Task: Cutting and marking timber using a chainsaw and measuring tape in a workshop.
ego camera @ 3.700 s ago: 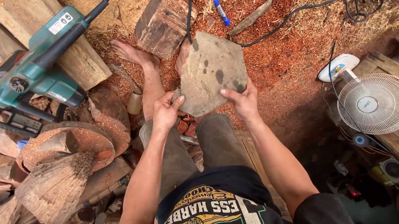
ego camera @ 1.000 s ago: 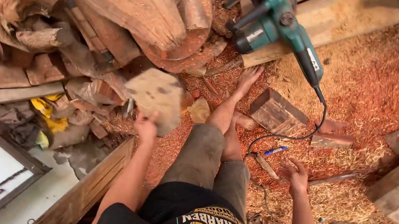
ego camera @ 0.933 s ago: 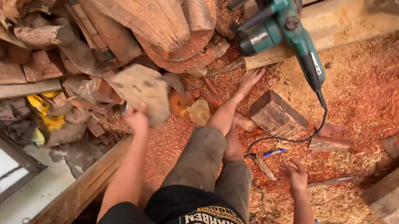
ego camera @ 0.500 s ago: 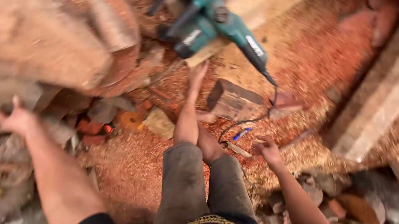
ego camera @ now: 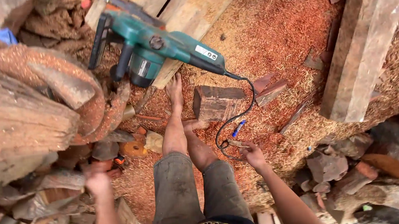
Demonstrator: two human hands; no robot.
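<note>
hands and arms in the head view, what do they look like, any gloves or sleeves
Both hands are bare, with no gloves. The left hand is motion-blurred; the right hand is sharper, and no ring or watch can be made out on it. Both forearms are uncovered, with no sleeve reaching them. No straps, cables or markings show on either arm.

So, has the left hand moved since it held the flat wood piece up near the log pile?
Yes. The left hand is now empty and lower, drawn back from the log pile toward the body.
</note>
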